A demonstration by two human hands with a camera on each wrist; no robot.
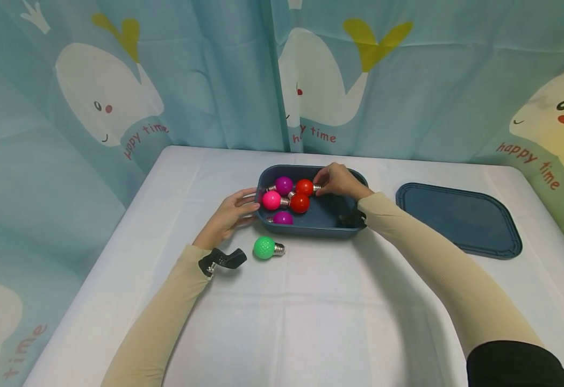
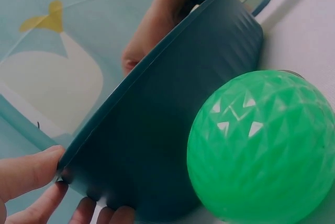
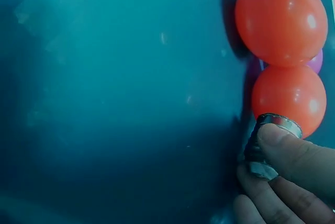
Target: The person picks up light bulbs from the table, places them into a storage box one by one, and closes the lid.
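A dark blue tray point(image 1: 330, 231) holds several round light bulbs toward its left end. Inside it, my right hand point(image 1: 338, 180) pinches the silver screw base of a red light bulb point(image 3: 290, 98) between thumb and fingers. A second red bulb point(image 1: 299, 203) touches that one. Close by lie a pink bulb point(image 1: 271, 200), a purple bulb point(image 1: 284, 185) and another purple bulb point(image 1: 283, 217). At the tray's left end, my left hand point(image 1: 230, 214) touches the outside and rim with extended fingertips. A green faceted bulb point(image 1: 264, 248) lies on the table before the tray.
A flat dark blue lid point(image 1: 461, 220) lies on the white-covered table point(image 1: 311, 306) to the right of the tray. A light blue curtain point(image 1: 233, 70) with whale prints hangs behind the table and along its left side.
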